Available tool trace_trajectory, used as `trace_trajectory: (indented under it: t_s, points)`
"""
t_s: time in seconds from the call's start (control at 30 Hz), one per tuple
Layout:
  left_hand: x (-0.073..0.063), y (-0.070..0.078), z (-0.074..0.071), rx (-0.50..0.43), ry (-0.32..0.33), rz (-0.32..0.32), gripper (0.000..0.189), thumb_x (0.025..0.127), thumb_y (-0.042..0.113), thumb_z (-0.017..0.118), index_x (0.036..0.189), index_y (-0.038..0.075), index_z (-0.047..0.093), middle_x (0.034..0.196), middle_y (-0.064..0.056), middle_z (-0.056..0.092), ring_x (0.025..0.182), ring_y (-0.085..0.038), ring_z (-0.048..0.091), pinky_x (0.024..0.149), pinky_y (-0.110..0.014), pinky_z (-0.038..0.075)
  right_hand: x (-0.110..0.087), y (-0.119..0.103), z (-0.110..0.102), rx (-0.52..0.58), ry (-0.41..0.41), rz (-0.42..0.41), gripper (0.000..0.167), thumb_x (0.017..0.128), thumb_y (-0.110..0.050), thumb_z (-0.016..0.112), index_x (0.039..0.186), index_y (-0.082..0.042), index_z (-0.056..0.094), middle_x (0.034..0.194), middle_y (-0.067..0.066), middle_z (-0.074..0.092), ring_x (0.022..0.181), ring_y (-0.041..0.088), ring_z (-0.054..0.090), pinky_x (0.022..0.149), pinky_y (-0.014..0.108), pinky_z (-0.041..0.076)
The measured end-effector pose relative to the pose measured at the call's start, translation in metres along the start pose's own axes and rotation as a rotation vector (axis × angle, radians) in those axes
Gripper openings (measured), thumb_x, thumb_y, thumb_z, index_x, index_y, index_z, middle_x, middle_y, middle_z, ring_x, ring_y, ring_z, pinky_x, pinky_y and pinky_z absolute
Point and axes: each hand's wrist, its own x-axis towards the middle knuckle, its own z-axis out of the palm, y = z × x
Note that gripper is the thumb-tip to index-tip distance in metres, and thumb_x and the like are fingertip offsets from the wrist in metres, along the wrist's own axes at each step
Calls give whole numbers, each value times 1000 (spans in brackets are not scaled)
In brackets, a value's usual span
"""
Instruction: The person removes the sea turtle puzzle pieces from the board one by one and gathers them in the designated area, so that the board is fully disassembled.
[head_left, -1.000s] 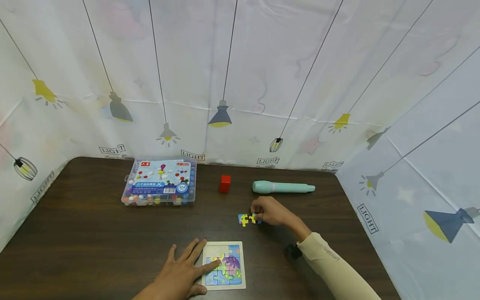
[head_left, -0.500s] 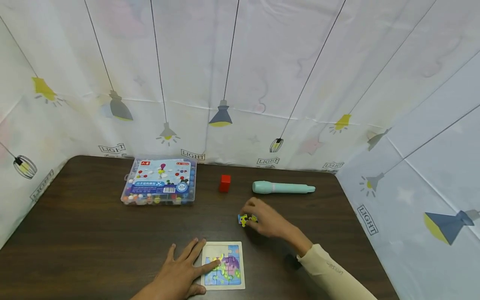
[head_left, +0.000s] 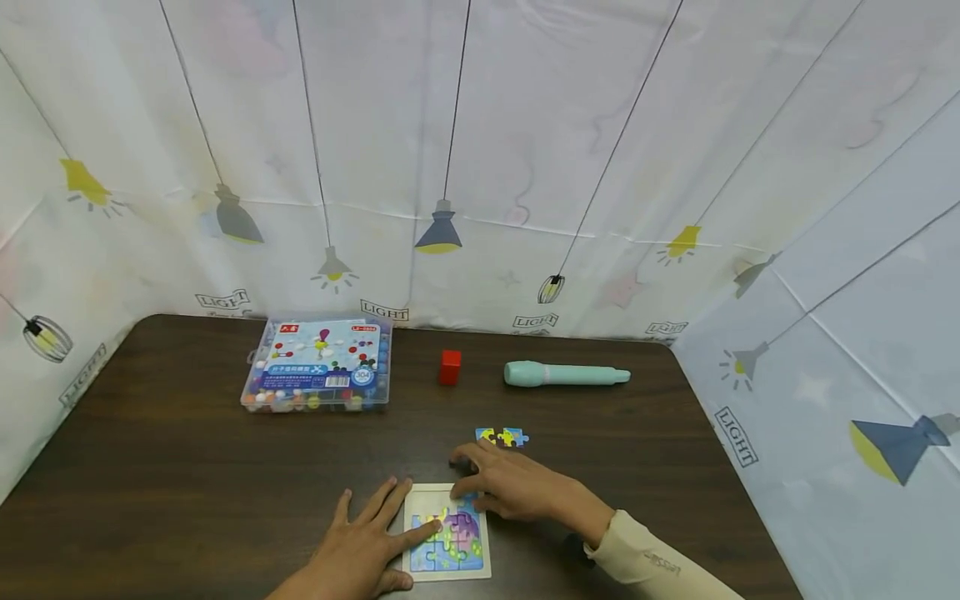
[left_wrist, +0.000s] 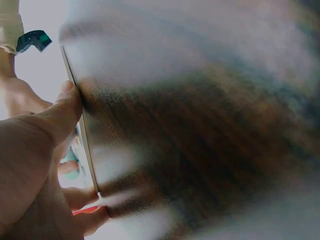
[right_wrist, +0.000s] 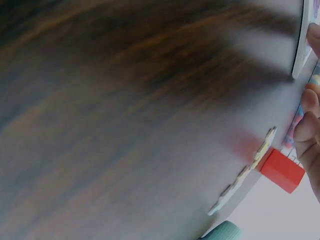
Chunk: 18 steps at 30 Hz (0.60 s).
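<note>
A pale-framed jigsaw puzzle board (head_left: 486,560) lies near the table's front, its picture blue, purple and yellow; a bare patch shows at its upper left. My left hand (head_left: 363,537) lies spread along the board's left side, index fingertip on the picture. My right hand (head_left: 521,490) reaches over the board's upper right corner with bent fingers, and fingertips touch the board there. No piece shows between them. Just beyond it lie two blue-and-yellow puzzle pieces (head_left: 514,437), side by side; the hand partly covers the left one. The right wrist view shows the board edge (right_wrist: 301,50) beside the fingers.
A clear plastic box (head_left: 318,367) of coloured balls with a printed label stands at the back left. A red block (head_left: 450,367) and a mint-green stick-shaped object (head_left: 566,374) lie along the back. Behind the dark table (head_left: 187,483) hangs a lamp-patterned curtain (head_left: 495,125).
My right hand has left the two loose pieces and come down and left to the board's upper corner. The pieces remain on the table. My left hand stays in place.
</note>
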Motion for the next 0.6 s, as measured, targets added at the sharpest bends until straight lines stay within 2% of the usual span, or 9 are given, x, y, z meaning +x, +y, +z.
trace_trajectory:
  t_s: [0.23,0.43,0.6]
  points:
    - [0,1,1,-4,4,5,71,90,62,62,155,44,42,168,-17,21,152,-44,20,101,-86,20,3,-4,-1,-54,8,-55,26,97,-15,73,122,-22,73,126,-3,63,104,11,50,88,22,48]
    - [-1,1,0,-10,11,7,71,89,61,62,155,44,43,168,-17,21,152,-44,21,101,-86,20,3,-7,0,-56,22,-44,25,97,-14,73,121,-20,71,126,-4,64,106,11,50,90,22,48]
    - [-1,0,0,-22,13,12,69,90,62,61,155,43,44,167,-17,22,152,-44,21,101,-87,20,2,-8,2,-31,71,-73,22,95,-8,73,115,-18,71,119,-6,66,101,9,49,87,19,46]
